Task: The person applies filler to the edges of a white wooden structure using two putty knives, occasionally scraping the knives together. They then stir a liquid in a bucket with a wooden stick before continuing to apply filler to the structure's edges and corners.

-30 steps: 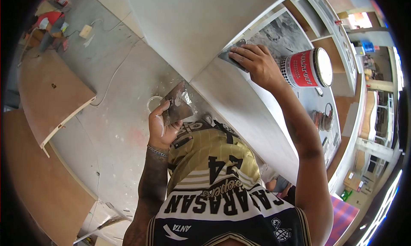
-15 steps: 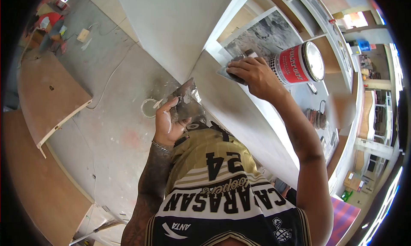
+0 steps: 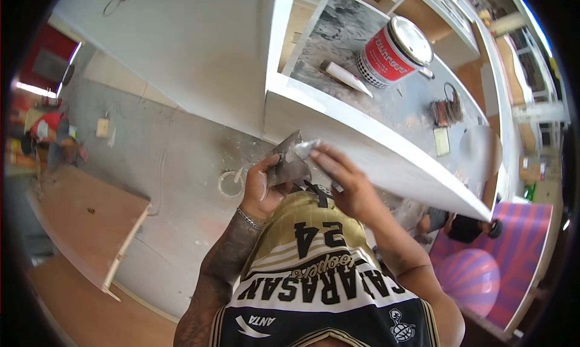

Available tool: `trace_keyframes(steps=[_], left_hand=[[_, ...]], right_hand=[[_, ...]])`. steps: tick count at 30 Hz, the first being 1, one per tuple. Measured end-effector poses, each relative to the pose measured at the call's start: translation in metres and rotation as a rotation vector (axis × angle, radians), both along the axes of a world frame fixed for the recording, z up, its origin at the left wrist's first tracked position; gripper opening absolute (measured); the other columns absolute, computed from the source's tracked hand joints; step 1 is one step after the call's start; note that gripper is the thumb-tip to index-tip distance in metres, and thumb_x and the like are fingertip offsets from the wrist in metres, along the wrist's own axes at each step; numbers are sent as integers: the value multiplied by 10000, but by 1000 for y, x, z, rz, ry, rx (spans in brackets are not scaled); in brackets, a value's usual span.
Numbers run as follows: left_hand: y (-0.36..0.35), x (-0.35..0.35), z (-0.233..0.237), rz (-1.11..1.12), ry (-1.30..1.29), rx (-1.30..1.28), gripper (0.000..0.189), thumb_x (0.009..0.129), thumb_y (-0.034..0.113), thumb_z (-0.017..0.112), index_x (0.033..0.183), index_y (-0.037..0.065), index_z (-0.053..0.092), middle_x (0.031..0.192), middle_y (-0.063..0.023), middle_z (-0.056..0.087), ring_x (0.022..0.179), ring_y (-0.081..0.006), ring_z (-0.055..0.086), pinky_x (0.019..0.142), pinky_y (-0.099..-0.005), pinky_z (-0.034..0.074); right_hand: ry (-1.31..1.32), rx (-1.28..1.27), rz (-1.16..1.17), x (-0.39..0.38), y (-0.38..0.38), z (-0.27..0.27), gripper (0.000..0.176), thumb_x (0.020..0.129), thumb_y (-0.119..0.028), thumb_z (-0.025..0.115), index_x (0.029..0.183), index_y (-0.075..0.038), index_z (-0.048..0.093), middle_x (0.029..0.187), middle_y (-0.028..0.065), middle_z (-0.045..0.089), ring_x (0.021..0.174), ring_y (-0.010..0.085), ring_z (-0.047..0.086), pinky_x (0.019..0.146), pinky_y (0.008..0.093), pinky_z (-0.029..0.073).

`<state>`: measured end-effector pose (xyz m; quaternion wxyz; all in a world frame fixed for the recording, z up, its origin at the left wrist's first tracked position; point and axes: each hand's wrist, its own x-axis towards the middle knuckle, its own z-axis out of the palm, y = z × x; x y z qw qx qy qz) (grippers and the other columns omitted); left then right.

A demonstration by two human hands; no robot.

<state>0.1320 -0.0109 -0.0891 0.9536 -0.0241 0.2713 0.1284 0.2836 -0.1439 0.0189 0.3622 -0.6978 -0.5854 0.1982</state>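
You are holding a dark, flat plate (image 3: 285, 168) in your left hand (image 3: 260, 197), low in front of your torso; its thumb is pressing over the near edge while the rest of that hand is supporting it from beneath. A pale, glossy smear is showing on the plate. Your right hand (image 3: 355, 193) is reaching in from the other side, its fingers lying close together along a thin grey blade (image 3: 307, 146); motion is blurring them, so you cannot tell exactly how they are gripping it.

The relation that matters is this: the blade is lying at the plate's upper right edge, on the side away from your left thumb, and is pointing from your right fingers inward across the plate. It is overlapping the plate in view, though firm contact is hard to confirm. Your left hand is nearer the plate, your right nearer the blade.

Beyond your right hand, a red-labelled can (image 3: 389, 55) is standing on the grey surface (image 3: 417, 117), with a white tapered tube (image 3: 347, 79) lying just beside it.
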Motion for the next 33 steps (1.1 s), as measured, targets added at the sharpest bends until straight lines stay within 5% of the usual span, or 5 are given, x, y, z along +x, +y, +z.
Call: trace_keyframes(steps=[7, 13, 16, 23, 33], left_hand=[[56, -12, 34, -159, 96, 432, 260, 910, 134, 565, 1137, 14, 605, 1022, -87, 689, 904, -212, 686, 796, -356, 568], [75, 2, 40, -387, 19, 704, 241, 918, 86, 548, 1138, 3, 602, 1014, -63, 657, 952, -160, 639, 834, -314, 542], [79, 3, 31, -230, 115, 864, 240, 920, 94, 555, 1138, 1, 597, 1015, -66, 658, 941, -162, 647, 815, -309, 549], [92, -27, 21, 38, 164, 676, 323, 924, 191, 552, 1227, 79, 572, 1080, -80, 671, 940, -245, 682, 686, -416, 572], [69, -54, -17, -64, 246, 523, 319, 917, 182, 546, 1211, 63, 574, 1087, -75, 658, 943, -248, 674, 695, -430, 572]], right_hand=[[-104, -147, -289, -12, -39, -43, 521, 753, 71, 653, 1240, -112, 644, 1271, 122, 616, 1163, 365, 594, 954, 417, 528], [-467, -38, 34, -17, -3, 3, 500, 725, 49, 611, 1195, -114, 662, 1250, 83, 640, 1210, 280, 566, 996, 413, 488], [-379, -189, 85, -9, 0, 5, 454, 734, 58, 586, 1146, -110, 678, 1194, 71, 668, 1158, 257, 600, 960, 386, 508], [-332, -429, -448, 38, 37, 18, 549, 734, 92, 433, 1222, -69, 627, 1156, 185, 654, 1054, 384, 613, 906, 439, 491], [-551, -340, -464, 16, 67, -37, 427, 787, 25, 473, 1176, -43, 634, 1153, 171, 644, 1081, 359, 591, 938, 446, 466]])
